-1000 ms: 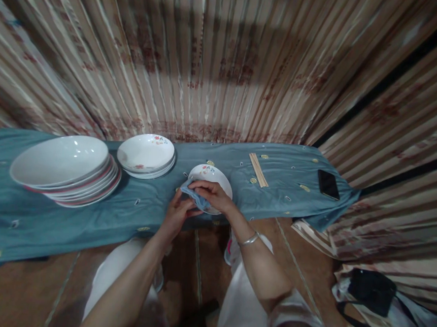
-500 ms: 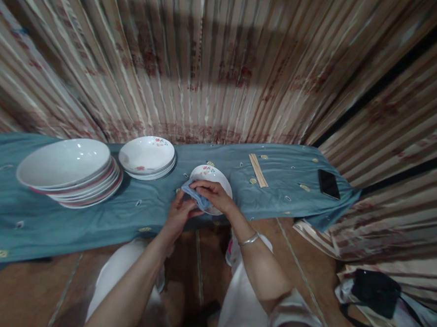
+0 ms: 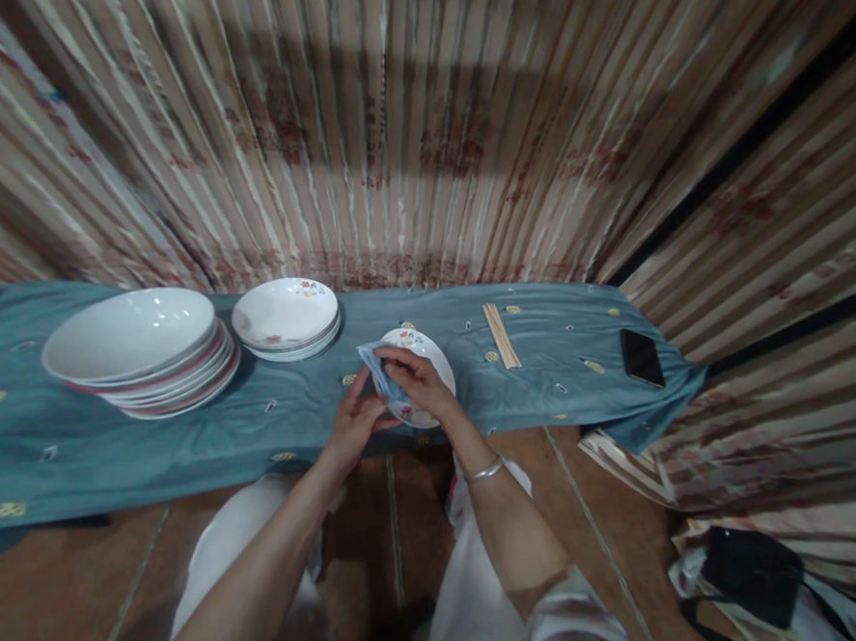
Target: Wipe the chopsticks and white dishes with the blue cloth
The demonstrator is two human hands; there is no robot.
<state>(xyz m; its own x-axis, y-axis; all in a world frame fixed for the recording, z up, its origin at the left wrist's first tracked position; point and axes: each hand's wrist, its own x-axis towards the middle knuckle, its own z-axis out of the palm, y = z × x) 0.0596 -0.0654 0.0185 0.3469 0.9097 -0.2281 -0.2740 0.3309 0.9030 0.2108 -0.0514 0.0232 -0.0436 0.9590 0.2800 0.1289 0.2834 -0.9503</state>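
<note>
A small white plate point(image 3: 436, 360) with red flowers near its rim is in front of me, by the near edge of the cloth-covered table. My left hand point(image 3: 353, 424) grips its lower left rim, fingers along the side and thumb at the edge. Bunched under the fingers of my right hand point(image 3: 424, 383) is a light blue cloth point(image 3: 372, 358), pressed against the left part of the plate's inner face. My right hand and the cloth cover much of the plate's middle.
A stack of large white bowls point(image 3: 137, 337) stands at the left, beside a stack of flowered plates point(image 3: 283, 312). Chopsticks point(image 3: 501, 337) and a black phone point(image 3: 641, 358) lie to the right on the blue-green tablecloth point(image 3: 559, 314). Pleated curtains point(image 3: 410, 145) hang behind; a bag point(image 3: 753, 577) is low at right.
My right hand and the blue cloth have shifted slightly on the plate, and the cloth's upper corner now sticks up further left. The left hand keeps its hold; the view has tilted slightly.
</note>
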